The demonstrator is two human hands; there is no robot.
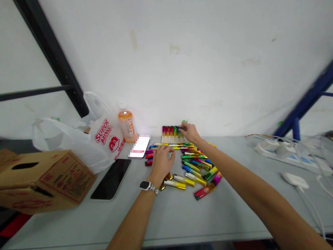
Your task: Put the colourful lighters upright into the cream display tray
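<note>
A white holder (171,139) with rows of small slots stands against the wall, and several shiny lighters (171,131) in pink, red and green stand upright in its back row. My right hand (190,132) is closed at the right end of that row, its fingertips pinching a blue lighter (179,132) there. Over the left part of a loose pile of lighters (194,166), my left hand (162,162) lies palm down, thumb apart from the bent fingers. It covers some lighters, and nothing shows gripped in it.
Left of the pile are a black phone (111,179), a phone with a lit screen (139,146), an orange drink bottle (127,125), a white plastic bag (102,144) and a cardboard box (63,179). A power strip (288,154) and white charger (295,180) with cables lie right.
</note>
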